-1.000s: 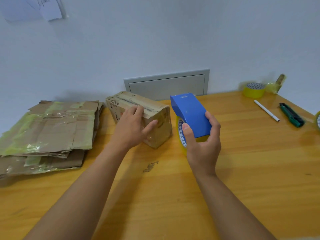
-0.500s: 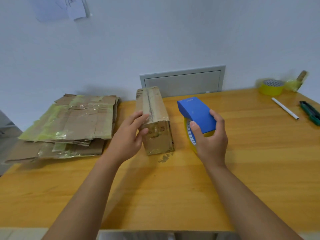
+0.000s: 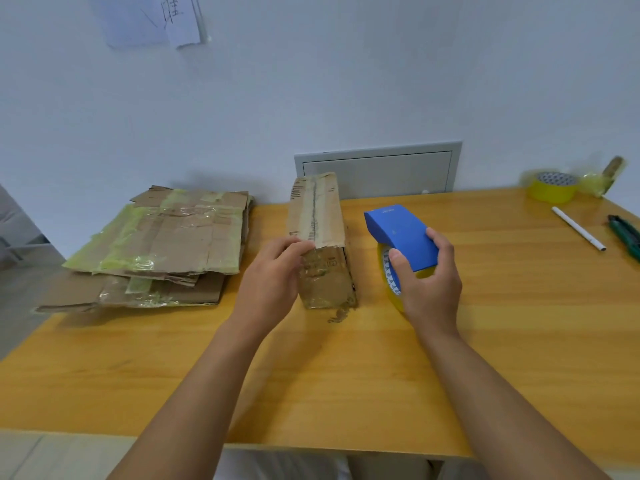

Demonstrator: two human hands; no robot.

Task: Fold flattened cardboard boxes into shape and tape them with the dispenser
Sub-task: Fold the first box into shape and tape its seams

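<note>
Two hands: left hand [image 3: 273, 271] fingers curled on box [image 3: 320, 237]; right hand [image 3: 427, 282] grips dispenser [image 3: 401, 237]; flat stack [image 3: 162, 244] left.

Bright, even, bluish-tinted light; soft faint shadows, sharp focus, wide-angle edge bending.

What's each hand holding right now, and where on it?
The right hand grips the tape dispenser by the near end of its blue cover. The left hand holds the folded box at its near left top corner.

Left hand [image 3: 273, 271] covered near-left corner of box [image 3: 320, 237]. Right hand [image 3: 427, 282] hid lower part of tape dispenser [image 3: 401, 233]. Green cutter [image 3: 627, 233] far right of right hand, cropped by edge.
</note>
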